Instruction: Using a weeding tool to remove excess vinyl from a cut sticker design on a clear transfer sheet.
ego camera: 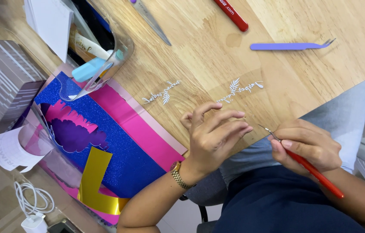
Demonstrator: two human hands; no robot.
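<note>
Head view: right hand [307,149] pinches red weeding tool [314,171], left hand [215,138] spread.

Both hands are bare, with no rings showing on the fingers, and the fingernails are short, neat and unpainted. The left hand [212,138] has a gold-coloured metal link wristwatch [178,174] worn snug at the wrist, while the right hand [307,144] has nothing on its wrist. Both forearms are uncovered with no sleeves in sight, and just below the wristwatch the lap is clothed in dark navy fabric [277,203] beside a lighter grey-blue cloth [342,116]
</note>
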